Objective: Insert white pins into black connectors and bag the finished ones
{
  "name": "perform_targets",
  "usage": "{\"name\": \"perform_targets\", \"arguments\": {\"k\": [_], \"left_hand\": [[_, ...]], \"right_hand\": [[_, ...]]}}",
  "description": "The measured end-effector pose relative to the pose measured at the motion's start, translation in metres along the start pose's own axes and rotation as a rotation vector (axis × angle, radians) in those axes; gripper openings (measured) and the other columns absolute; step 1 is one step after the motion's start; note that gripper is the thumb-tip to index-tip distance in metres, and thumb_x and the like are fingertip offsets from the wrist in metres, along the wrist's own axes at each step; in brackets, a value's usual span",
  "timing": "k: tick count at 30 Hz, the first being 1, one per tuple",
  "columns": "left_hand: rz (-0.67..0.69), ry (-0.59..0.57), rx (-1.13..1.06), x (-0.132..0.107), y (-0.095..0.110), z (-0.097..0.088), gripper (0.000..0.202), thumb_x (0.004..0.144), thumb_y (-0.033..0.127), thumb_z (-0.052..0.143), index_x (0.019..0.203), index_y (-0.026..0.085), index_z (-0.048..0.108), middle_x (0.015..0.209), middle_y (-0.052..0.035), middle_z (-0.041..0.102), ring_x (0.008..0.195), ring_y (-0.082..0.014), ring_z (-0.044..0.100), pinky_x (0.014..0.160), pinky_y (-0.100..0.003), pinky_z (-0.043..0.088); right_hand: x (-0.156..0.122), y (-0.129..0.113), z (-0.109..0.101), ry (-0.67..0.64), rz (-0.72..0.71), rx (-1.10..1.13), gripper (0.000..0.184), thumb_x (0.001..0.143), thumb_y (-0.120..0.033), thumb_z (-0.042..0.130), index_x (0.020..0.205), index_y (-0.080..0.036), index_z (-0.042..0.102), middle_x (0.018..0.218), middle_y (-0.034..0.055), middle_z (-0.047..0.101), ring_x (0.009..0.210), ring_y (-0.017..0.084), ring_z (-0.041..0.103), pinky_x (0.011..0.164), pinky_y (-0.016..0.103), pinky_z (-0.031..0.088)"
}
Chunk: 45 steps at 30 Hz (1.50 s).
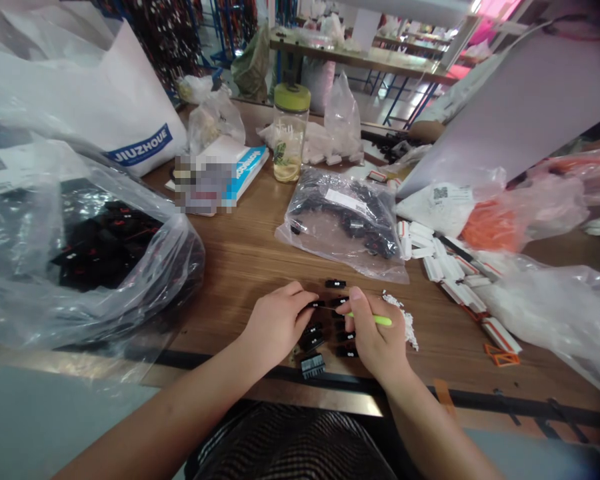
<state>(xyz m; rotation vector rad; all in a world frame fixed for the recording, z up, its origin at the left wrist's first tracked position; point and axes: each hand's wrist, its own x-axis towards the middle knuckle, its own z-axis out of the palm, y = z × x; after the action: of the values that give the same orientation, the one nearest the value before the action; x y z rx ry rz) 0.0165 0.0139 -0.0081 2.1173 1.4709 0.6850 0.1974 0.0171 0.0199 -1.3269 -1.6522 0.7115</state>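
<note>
My left hand (275, 321) rests on the wooden table (250, 253) with its fingers pinched on a small black connector (316, 304). My right hand (373, 333) is closed round a thin green tool (380, 320) whose tip points toward that connector. Several more black connectors (313, 340) lie in rows between and under my hands, and one (335, 283) sits a little farther out. A small heap of white bits (405, 320) lies just right of my right hand.
A clear bag of black parts (350, 223) lies beyond my hands. A large plastic bag of black parts (95, 253) fills the left. White and orange connectors (455, 273) and more bags spread to the right. A green-lidded jar (290, 133) and a white-blue box (240, 170) stand farther back.
</note>
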Motion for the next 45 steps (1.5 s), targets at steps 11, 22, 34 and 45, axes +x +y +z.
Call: {"name": "perform_targets", "arguments": {"k": [11,22,34,45], "left_hand": [[0.003,0.002,-0.001,-0.0008,0.0012,0.0,0.023,0.093,0.017,0.058,0.112,0.022,0.069,0.098,-0.003,0.067,0.087,-0.0212,0.067,0.079,-0.038,0.056],[0.018,0.006,0.004,0.0002,0.0,0.0002,0.022,0.094,0.017,0.058,0.112,0.022,0.069,0.099,-0.003,0.068,0.088,-0.0206,0.067,0.08,-0.036,0.056],[-0.029,-0.01,0.005,0.0001,0.004,-0.0025,0.022,0.093,0.017,0.06,0.112,0.022,0.07,0.101,-0.0036,0.069,0.089,-0.0212,0.069,0.081,-0.037,0.057],[-0.041,-0.016,0.002,0.0006,0.0045,-0.004,0.022,0.092,0.017,0.061,0.111,0.02,0.071,0.1,-0.004,0.068,0.088,-0.0218,0.069,0.081,-0.038,0.057]], "right_hand": [[-0.0017,0.0009,0.0014,0.005,0.017,-0.022,0.043,0.099,-0.034,0.048,0.064,-0.019,0.068,0.045,-0.004,0.055,0.041,0.007,0.051,0.045,0.02,0.039],[0.0007,0.0001,0.0049,0.001,0.064,-0.051,0.043,0.099,-0.035,0.049,0.063,-0.018,0.066,0.045,-0.0039,0.054,0.041,0.008,0.051,0.047,0.021,0.041],[0.0018,-0.0035,0.0024,0.029,0.047,-0.037,0.045,0.099,-0.037,0.048,0.062,-0.018,0.066,0.044,-0.0039,0.053,0.04,0.008,0.052,0.046,0.022,0.04],[-0.0017,-0.0026,0.004,0.022,0.01,-0.057,0.043,0.099,-0.035,0.049,0.065,-0.019,0.069,0.046,-0.0037,0.054,0.041,0.008,0.052,0.047,0.022,0.041]]}}
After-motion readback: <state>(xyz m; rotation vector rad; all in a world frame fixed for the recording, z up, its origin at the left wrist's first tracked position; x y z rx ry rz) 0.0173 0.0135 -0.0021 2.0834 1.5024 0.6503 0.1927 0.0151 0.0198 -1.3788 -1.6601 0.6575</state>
